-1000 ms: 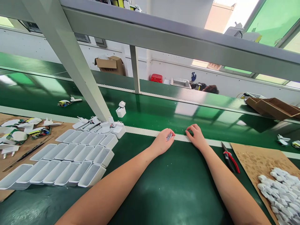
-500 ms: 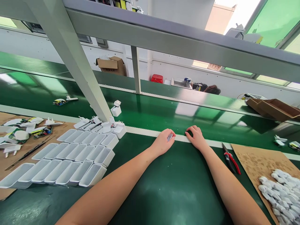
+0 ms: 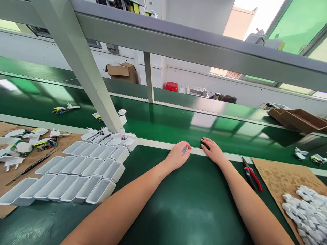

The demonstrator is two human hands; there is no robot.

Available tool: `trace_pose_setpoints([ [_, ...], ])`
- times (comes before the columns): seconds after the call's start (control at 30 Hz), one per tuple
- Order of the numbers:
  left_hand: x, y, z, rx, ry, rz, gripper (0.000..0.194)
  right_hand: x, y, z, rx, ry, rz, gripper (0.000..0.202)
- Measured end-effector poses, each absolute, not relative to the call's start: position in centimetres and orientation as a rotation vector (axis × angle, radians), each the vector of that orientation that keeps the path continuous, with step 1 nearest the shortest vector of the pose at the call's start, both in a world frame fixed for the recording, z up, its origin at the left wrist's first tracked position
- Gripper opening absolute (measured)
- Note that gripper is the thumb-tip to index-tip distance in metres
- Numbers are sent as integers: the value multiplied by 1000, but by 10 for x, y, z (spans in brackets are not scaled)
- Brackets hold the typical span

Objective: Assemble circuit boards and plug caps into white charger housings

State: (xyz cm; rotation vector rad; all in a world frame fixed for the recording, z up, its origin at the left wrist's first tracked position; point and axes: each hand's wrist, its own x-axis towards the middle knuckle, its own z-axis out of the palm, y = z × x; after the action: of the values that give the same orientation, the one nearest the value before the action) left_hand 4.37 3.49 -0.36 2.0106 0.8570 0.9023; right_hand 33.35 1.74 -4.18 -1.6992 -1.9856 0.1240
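My left hand (image 3: pixel 176 156) is closed around a small light-grey piece (image 3: pixel 185 150), most of which the fingers hide. It rests by the white strip (image 3: pixel 158 144) at the front edge of the green conveyor belt (image 3: pixel 163 126). To its right lies my right hand (image 3: pixel 214 152), fingers stretched and apart over that same strip, with nothing in it. The nearest tool to the right hand is a pair of red-and-black pliers (image 3: pixel 251 175). Left of my arms stand rows of white open plastic housings (image 3: pixel 100 191), with plug parts (image 3: pixel 116 137) on the far row.
Circuit boards and white covers (image 3: pixel 22 146) lie on cardboard at left, beside tweezers (image 3: pixel 30 166). White bundled pieces (image 3: pixel 306 214) cover part of the right cardboard (image 3: pixel 283 173). A metal post (image 3: pixel 84 68) and crossbar (image 3: pixel 194 44) stand ahead. Boards (image 3: pixel 318 159) ride the belt.
The boards and plug parts on the belt have moved left. My right hand's fingers have straightened and shifted slightly left. My left hand stays almost still with the grey piece.
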Motion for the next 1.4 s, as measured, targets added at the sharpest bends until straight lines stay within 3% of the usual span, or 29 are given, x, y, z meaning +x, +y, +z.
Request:
trace_pose_setpoints([
  [0.3,43,35,-3,2016,858,894,11,336,20,-48,-1823,-1939,-25,68],
  [0.83,43,36,-5,2014,861,891,11,331,17,-44,-1897,-2003,-83,76],
  [1.1,43,34,-2,2011,866,880,12,339,22,-49,-1801,-1985,-5,72],
  [1.4,42,34,-2,2009,865,877,11,334,18,-43,-1738,-1892,73,52],
])
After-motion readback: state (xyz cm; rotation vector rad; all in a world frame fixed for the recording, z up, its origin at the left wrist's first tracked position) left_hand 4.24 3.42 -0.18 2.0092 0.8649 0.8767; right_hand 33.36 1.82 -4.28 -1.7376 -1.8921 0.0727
